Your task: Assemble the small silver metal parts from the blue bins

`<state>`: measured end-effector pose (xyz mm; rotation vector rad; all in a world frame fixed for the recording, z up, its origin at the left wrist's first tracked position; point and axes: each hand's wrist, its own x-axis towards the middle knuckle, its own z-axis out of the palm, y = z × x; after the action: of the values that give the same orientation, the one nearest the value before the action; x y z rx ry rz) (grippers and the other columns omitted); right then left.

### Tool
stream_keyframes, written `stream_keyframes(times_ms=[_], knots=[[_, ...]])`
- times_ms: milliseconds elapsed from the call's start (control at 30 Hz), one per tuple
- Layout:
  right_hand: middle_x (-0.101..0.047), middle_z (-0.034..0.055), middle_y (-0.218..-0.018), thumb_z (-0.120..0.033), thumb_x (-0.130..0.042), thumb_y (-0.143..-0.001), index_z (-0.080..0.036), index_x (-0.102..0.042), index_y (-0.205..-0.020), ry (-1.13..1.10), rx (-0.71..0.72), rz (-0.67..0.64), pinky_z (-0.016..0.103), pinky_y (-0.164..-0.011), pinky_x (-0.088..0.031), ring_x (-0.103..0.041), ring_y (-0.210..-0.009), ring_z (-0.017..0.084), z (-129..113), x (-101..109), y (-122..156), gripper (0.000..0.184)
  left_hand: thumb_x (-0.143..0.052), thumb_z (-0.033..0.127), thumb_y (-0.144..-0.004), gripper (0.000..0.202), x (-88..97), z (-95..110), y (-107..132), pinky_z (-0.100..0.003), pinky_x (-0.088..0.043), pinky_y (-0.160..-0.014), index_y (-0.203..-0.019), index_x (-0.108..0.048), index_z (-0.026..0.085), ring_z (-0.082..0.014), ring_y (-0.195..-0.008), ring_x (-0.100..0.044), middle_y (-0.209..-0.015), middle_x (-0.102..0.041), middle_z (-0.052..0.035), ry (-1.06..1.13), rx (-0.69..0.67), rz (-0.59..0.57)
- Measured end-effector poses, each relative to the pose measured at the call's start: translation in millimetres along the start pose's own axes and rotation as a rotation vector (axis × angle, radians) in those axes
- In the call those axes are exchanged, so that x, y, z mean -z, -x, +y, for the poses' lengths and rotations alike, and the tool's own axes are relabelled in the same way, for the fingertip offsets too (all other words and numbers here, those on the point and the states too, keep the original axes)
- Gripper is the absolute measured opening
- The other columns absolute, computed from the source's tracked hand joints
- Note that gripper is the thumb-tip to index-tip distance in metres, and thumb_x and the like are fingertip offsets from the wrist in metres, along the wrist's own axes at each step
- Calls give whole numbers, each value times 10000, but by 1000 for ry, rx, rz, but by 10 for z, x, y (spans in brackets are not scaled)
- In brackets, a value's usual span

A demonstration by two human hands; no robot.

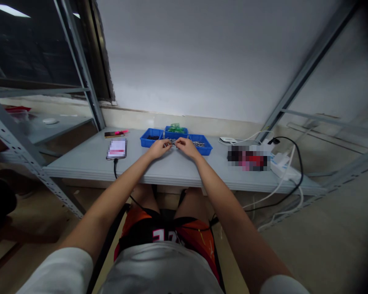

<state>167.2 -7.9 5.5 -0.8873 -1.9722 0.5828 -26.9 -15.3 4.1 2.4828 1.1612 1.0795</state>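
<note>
Over the middle of the grey shelf table, my left hand (160, 149) and my right hand (186, 147) meet almost fingertip to fingertip. Both have their fingers closed in a pinch; whatever lies between them is too small to name. Small silvery metal pieces show just behind the fingertips. A blue bin (144, 142) with dark small parts stands beside my left hand. Next to my right hand is another blue bin (207, 151) holding silvery metal parts. Behind both hands, a third blue bin (168, 134) carries green translucent pieces (175, 128).
A phone (117, 148) with a black cable lies left, in front of a thin flat object (114, 134) with a pink item. To the right are a blurred dark-and-red object (248, 158), a white device (227, 140) and a power strip (283, 166) with tangled cables. Metal posts flank the table.
</note>
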Motion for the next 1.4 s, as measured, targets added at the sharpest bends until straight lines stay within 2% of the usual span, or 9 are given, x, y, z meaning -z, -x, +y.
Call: stream_keyframes(times_ms=[167,300,1100,1400], knots=[[-612,8,-734,-319,-531,-757,-167,-608,-769,7,-19,-62,258,-675,-404,-520,-679,132,50,-29,-7,171,-531,297,-868,259,2,17,-18,-259,-450,-699,-998,-677,127,-154,-712,-597,-875,-704,-69,27,5,55],[-622,14,-748,-327,-534,-762,-165,-618,-767,27,-26,-56,261,-680,-402,-525,-690,136,65,-30,-8,182,-537,312,-865,260,1,22,-13,-260,-453,-699,-982,-681,130,-155,-720,-597,-900,-707,-71,30,-9,69],[-647,26,-774,-326,-568,-765,-160,-622,-799,77,-53,14,279,-714,-422,-550,-700,142,45,-7,-14,178,-498,353,-875,300,6,7,-2,-276,-454,-705,-962,-685,134,-167,-732,-591,-913,-700,-81,-20,-14,47],[-644,17,-759,-305,-569,-756,-163,-642,-813,86,-56,-61,266,-701,-417,-545,-695,138,59,-20,7,170,-521,284,-848,255,-7,-10,-13,-273,-456,-698,-967,-686,131,-158,-714,-586,-935,-696,-88,-22,-30,48]])
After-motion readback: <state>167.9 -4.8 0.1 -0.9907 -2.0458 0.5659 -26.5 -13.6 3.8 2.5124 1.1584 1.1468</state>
